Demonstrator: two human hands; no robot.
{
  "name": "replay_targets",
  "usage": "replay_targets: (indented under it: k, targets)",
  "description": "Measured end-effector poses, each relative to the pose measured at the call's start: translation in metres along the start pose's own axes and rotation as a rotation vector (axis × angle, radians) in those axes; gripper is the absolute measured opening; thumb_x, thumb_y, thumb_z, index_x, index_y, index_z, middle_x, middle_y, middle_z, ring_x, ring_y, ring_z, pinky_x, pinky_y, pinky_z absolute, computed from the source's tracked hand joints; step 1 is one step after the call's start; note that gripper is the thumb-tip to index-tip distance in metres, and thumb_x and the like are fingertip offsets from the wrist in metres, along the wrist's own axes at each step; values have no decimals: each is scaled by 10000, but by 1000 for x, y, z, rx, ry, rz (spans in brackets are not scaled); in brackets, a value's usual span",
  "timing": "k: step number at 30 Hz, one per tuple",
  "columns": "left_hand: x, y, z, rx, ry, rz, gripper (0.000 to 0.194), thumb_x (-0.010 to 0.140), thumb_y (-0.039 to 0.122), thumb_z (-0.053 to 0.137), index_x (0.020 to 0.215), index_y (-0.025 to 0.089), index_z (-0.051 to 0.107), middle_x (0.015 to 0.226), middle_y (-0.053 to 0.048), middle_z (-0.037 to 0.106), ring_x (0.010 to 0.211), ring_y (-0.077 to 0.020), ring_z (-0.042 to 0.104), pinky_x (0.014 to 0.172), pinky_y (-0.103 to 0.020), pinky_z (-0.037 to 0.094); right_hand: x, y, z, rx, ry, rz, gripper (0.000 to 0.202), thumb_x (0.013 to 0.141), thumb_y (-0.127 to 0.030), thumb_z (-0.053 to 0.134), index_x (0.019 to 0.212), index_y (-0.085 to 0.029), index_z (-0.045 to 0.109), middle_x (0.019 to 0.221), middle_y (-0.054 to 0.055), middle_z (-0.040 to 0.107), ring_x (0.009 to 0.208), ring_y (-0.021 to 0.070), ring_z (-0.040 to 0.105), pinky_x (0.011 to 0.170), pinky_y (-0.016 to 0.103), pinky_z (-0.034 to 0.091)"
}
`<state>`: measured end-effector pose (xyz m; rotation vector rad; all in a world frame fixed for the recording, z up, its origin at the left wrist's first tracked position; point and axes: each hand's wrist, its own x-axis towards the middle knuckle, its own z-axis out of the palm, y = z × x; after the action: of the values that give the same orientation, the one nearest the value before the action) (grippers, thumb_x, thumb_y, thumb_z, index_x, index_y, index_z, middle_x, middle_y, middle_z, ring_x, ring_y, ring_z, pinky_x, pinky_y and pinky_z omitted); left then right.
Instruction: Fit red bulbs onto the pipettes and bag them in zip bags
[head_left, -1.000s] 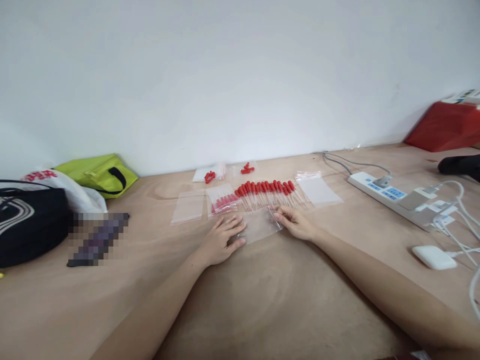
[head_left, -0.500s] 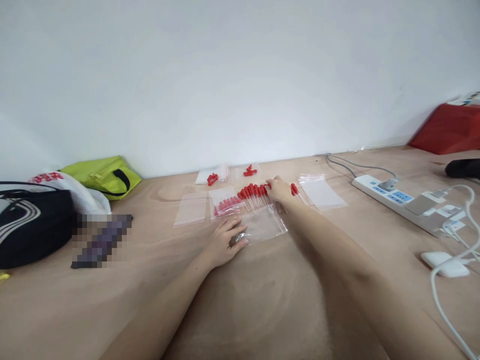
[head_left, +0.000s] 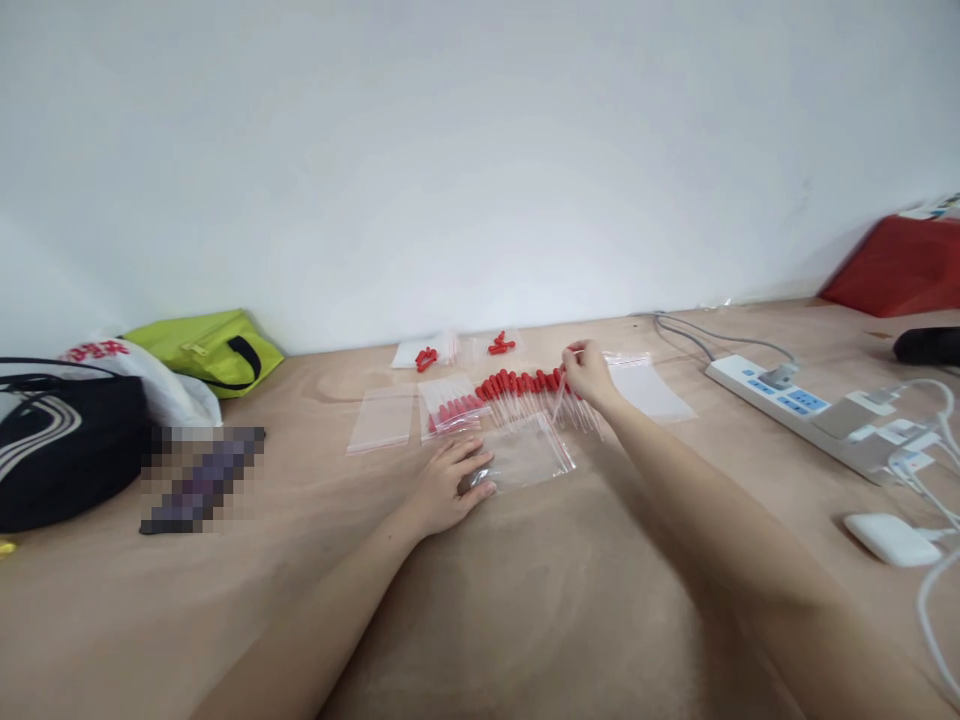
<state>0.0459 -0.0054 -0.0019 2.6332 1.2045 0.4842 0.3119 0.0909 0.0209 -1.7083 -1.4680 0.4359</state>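
**Packed bag point(head_left: 459, 422) holding several red-topped droppers, many more lying loose**

The left hand point(head_left: 450, 485) is spreading open, resting on a flat clear bag point(head_left: 521, 458) that is apparently lying unfilled on the table point(head_left: 525, 580). The right hand point(head_left: 589, 372) is pinching a slender tube point(head_left: 559, 402) — seemingly one dropper — by the loose row point(head_left: 504, 384), which is lying just beyond the flat clear bag.

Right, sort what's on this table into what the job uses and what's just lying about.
In use:
- Clear zip bag under the left hand
- Red-bulbed droppers, by the right hand
- Bag of droppers

Lying about, apparently:
- Black bag
- Lime-green bag
- Power strip
- Red bag
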Motion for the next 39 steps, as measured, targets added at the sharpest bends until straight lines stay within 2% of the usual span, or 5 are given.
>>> replay_targets:
  k: [5, 15, 20, 26, 39]
  targets:
    - [0, 0, 0, -13, -5, -4, 399, 813, 406, 497, 1150, 200, 553, 1282, -88, 477, 1208, -230, 400, 1022, -455, 305, -42, 28, -21, 552, 255, 111, 223, 792, -382, 427, 908, -207, 354, 637, -42, 530, 477, 103, 509, 490, 239, 421]
    - [2, -2, 1, -4, -5, 5, 401, 816, 405, 489, 1153, 194, 544, 1284, -94, 474, 1206, -237, 401, 1025, -474, 278, -67, 36, -11, 706, 275, 211, 227, 765, -388, 484, 834, -224, 343, 597, -74, 525, 445, 79, 504, 455, 204, 402]
    - [2, 0, -2, -6, -34, -13, 461, 820, 410, 479, 1221, 184, 462, 1290, -92, 468, 1220, -231, 381, 1044, -473, 242, -80, 26, -2, 909, 147, 317, 259, 731, -363, 548, 828, -239, 343, 609, -71, 547, 469, 99, 547, 472, 230, 446]
    - [1, 2, -5, -48, -37, -41, 566, 810, 401, 489, 1293, 160, 320, 1300, -107, 443, 1212, -239, 383, 1038, -463, 265, -98, 18, -4, 1023, -283, 380, 325, 605, -326, 682, 770, -211, 427, 638, -23, 603, 584, 120, 592, 594, 263, 475]
    - [5, 0, -5, -76, -78, 38, 420, 808, 394, 500, 1170, 191, 437, 1288, -77, 465, 1232, -227, 359, 1053, -450, 235, -91, 29, -9, 383, -500, -193, 226, 719, -375, 569, 772, -163, 622, 688, 11, 608, 607, 117, 505, 572, 250, 411]
